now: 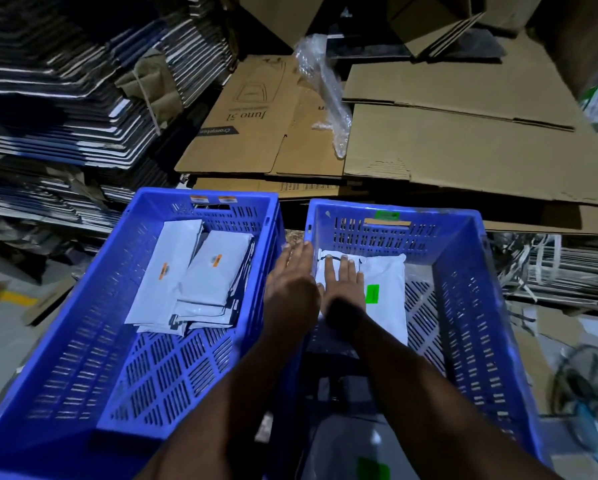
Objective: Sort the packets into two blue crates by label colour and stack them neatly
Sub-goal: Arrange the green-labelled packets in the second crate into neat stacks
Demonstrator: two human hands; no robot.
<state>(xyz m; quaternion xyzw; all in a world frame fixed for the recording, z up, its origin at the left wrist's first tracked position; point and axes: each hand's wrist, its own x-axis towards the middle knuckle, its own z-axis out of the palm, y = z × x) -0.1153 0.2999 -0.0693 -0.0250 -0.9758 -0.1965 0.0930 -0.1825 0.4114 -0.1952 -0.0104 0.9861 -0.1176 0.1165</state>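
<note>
Broadly, flattened cardboard [463, 143] fills the floor from eleven to two o'clock, with a dark stack of flat sheets [65, 98] at ten and a crumpled clear plastic wrap [325, 95] lying on the cardboard at twelve. Two blue crates sit side by side below, their inner walls almost touching along a narrow gap. The left crate [82, 341] holds white packets with orange labels [190, 278] piled toward its far end, long axes running roughly six to twelve, slightly fanned toward one; its near half of slotted floor is bare. The right crate [470, 306] has open floor along its three o'clock wall and a white packet with a green label [387, 289] lying flat against its far-left corner, long axis near six to twelve, label strip the same way. Another green-labelled packet [370, 459] shows dimly at six, at the frame's bottom edge.

Both forearms reach in from six o'clock, close together. The left hand [290, 289] lies over the crates' adjoining walls, fingers straight and together, pointing to twelve, tips at the right crate's rim. The right hand [342, 285] rests palm down on the green-labelled packet, fingers straight and slightly spread, pressing its left portion flat.
</note>
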